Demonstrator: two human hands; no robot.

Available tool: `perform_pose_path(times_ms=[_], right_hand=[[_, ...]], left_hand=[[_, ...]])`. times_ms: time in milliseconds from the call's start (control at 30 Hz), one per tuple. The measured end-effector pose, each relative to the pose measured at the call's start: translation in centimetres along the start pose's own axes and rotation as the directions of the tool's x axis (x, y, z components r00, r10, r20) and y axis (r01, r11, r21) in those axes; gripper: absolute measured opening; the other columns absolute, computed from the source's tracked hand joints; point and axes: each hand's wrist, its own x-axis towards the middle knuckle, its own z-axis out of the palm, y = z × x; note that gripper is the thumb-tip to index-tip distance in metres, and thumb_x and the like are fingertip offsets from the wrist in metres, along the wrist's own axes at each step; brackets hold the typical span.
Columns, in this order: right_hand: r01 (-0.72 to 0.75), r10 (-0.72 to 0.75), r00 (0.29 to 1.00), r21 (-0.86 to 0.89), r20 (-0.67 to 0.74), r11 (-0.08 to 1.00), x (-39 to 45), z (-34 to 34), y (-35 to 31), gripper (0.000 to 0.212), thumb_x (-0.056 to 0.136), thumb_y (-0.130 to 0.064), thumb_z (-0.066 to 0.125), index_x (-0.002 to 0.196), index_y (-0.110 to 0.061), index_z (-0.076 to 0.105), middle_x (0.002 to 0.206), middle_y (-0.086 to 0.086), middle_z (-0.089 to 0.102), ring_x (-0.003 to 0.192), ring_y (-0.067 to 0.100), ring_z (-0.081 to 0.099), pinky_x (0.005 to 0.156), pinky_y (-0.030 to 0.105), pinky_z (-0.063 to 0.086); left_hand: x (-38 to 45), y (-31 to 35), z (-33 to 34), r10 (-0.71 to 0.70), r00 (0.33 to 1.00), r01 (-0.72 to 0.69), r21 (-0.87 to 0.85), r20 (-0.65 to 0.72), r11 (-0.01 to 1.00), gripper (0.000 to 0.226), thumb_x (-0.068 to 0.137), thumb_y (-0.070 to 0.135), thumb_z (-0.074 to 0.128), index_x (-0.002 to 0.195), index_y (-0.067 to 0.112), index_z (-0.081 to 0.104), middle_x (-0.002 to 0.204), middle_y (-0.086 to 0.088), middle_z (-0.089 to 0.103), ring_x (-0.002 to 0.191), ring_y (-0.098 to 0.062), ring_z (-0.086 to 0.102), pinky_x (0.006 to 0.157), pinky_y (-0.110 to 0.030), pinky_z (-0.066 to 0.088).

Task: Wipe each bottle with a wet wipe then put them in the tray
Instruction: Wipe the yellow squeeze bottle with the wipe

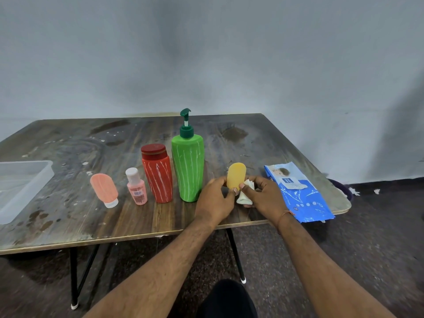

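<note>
My left hand (214,199) grips the lower part of a small yellow bottle (236,174), held upright over the table's front edge. My right hand (266,197) holds a crumpled white wet wipe (245,196) against the bottle's right side, thumb on the bottle. To the left stand a green pump bottle (188,166), a red bottle (158,175), a small pink bottle with a white cap (136,188) and a salmon tube (104,189) standing on its cap. The clear plastic tray (47,171) lies at the table's left edge.
A blue pack of wet wipes (298,193) lies at the right end of the wooden table (68,216), partly over its front edge. Wet stains and white specks mark the tabletop. A grey wall rises behind it.
</note>
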Motion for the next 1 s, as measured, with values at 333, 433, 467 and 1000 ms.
perform_pose_path(times_ms=[333, 433, 467, 1000], right_hand=[[0.059, -0.059, 0.998, -0.046, 0.001, 0.997, -0.8, 0.0, -0.6, 0.044, 0.094, -0.031, 0.079, 0.135, -0.026, 0.065, 0.117, -0.01, 0.07, 0.102, 0.0, 0.065, 0.065, 0.002, 0.048], [0.084, -0.084, 0.996, 0.008, -0.016, 0.996, -1.1, -0.2, -0.5, 0.049, 0.091, -0.031, 0.082, 0.137, -0.029, 0.065, 0.117, -0.008, 0.072, 0.104, 0.002, 0.067, 0.075, 0.007, 0.052], [0.097, -0.096, 0.995, 0.054, -0.026, 0.994, -1.3, -0.3, -0.3, 0.047, 0.091, -0.028, 0.083, 0.135, -0.03, 0.066, 0.116, -0.007, 0.074, 0.103, 0.005, 0.07, 0.079, 0.011, 0.056], [0.105, -0.024, 0.982, 0.428, -0.19, 0.897, -4.6, 0.9, -2.7, 0.033, 0.088, -0.015, 0.072, 0.118, -0.026, 0.076, 0.111, -0.001, 0.076, 0.095, 0.018, 0.069, 0.079, 0.045, 0.063]], left_hand=[[-0.9, -0.2, -0.6, 0.006, 0.999, -0.005, -0.021, 0.037, 1.0, 0.042, 0.096, 0.038, 0.072, 0.136, 0.026, 0.067, 0.119, 0.007, 0.066, 0.112, -0.013, 0.063, 0.094, -0.031, 0.052], [-2.2, -0.5, -1.9, -0.028, 0.998, 0.031, -0.063, 0.047, 0.998, 0.052, 0.098, 0.034, 0.071, 0.147, 0.021, 0.059, 0.128, 0.009, 0.064, 0.11, -0.005, 0.063, 0.097, -0.021, 0.05], [-2.7, -0.6, -2.6, -0.032, 0.998, 0.037, -0.084, 0.061, 0.996, 0.051, 0.099, 0.035, 0.07, 0.147, 0.022, 0.059, 0.127, 0.012, 0.064, 0.102, 0.0, 0.064, 0.092, -0.017, 0.05], [-6.8, -7.8, -16.3, 0.02, 0.97, 0.005, -0.101, 0.242, 0.995, 0.02, 0.103, 0.033, 0.066, 0.093, 0.026, 0.082, 0.084, 0.012, 0.08, 0.076, -0.004, 0.073, 0.072, -0.013, 0.052]])
